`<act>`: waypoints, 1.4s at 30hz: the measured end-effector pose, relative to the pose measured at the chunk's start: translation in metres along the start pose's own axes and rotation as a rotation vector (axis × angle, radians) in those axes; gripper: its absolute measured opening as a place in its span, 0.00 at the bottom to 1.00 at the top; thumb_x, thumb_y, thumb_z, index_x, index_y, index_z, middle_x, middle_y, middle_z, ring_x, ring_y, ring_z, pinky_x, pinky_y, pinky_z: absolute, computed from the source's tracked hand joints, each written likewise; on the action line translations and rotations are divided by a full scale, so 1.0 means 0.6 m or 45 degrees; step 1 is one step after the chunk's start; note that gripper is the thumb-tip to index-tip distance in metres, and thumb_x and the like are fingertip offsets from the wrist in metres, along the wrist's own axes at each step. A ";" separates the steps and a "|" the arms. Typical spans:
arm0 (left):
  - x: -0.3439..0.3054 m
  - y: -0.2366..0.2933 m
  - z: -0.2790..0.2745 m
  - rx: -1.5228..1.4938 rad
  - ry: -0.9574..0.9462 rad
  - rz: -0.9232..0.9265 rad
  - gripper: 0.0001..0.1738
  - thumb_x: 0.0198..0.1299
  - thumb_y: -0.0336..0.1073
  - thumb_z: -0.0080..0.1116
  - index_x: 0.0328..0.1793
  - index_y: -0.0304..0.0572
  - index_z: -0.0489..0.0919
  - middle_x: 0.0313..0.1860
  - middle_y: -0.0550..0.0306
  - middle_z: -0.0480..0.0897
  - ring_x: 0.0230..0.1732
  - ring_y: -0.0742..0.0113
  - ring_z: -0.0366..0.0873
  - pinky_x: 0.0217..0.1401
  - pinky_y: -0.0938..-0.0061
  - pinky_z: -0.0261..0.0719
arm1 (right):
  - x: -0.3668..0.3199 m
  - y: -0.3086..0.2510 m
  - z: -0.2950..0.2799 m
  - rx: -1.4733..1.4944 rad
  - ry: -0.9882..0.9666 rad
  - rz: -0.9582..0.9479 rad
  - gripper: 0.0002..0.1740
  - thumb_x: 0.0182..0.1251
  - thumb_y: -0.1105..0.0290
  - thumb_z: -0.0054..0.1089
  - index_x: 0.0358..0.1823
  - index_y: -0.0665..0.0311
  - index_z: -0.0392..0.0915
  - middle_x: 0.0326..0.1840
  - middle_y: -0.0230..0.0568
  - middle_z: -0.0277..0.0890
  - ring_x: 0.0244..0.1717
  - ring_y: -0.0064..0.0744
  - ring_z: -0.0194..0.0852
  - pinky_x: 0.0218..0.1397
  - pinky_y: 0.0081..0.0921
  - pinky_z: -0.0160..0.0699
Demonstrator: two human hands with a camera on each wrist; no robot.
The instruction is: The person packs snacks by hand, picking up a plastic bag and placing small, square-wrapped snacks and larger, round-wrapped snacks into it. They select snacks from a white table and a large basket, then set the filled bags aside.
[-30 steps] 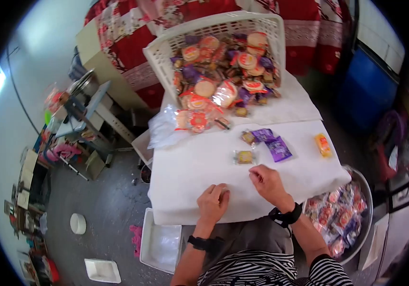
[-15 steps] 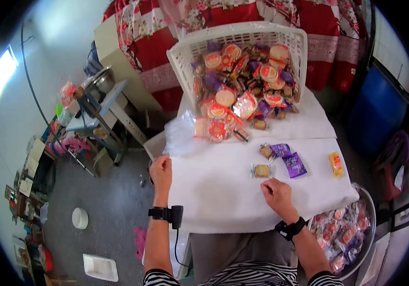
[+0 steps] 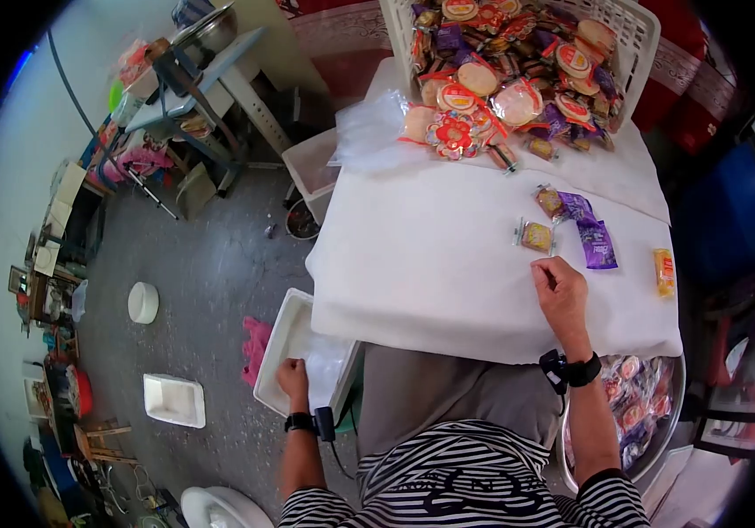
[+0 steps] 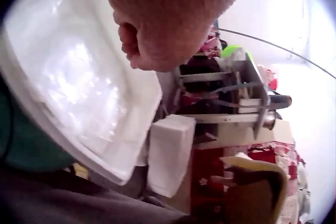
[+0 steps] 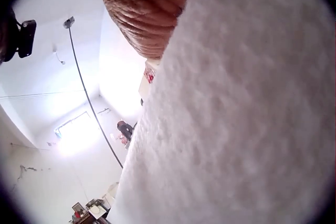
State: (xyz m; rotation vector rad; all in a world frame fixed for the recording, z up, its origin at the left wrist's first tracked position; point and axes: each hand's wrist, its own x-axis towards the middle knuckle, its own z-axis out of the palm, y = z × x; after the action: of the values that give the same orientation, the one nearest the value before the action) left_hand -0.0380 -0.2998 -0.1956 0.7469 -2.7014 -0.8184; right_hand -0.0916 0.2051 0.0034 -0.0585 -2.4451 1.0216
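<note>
My left hand [image 3: 292,378] is low at the left, over the edge of a white tray [image 3: 270,387] that holds clear plastic bags [image 3: 329,356]. Its fingers are curled in the left wrist view, with nothing seen in them. On the white cloth [image 3: 421,238] rests my right hand [image 3: 564,295], loosely curled and idle. Just beyond its fingertips lies a small yellow-labelled wrapped snack [image 3: 536,236]. Behind that are another wrapped snack [image 3: 550,201] and two purple packets [image 3: 597,244]. An orange-yellow packet [image 3: 664,272] lies near the right edge.
A tipped white basket [image 3: 637,62] spills many wrapped biscuits [image 3: 479,79] at the back. Clear bags [image 3: 377,128] lie left of them. Below the table's right side, a metal basin [image 3: 678,409] holds packed snacks. A white container [image 3: 316,167] stands beside the table's left side.
My left hand has left the cloth, swung left past the table's edge and dropped to the white tray. My right hand stays near the small snack. The head view has turned down and left.
</note>
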 end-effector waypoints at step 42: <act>-0.014 -0.114 0.053 -1.071 -0.270 -0.789 0.09 0.46 0.26 0.60 0.18 0.40 0.72 0.15 0.55 0.74 0.12 0.66 0.71 0.13 0.75 0.68 | -0.003 -0.008 0.001 -0.067 0.004 0.025 0.02 0.61 0.75 0.61 0.32 0.65 0.78 0.24 0.41 0.76 0.21 0.31 0.74 0.27 0.25 0.71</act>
State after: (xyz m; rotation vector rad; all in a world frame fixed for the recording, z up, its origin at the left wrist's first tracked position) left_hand -0.0141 -0.3300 -0.2610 1.2951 -1.9091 -2.0666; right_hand -0.0897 0.2007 0.0057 -0.1015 -2.4729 0.9642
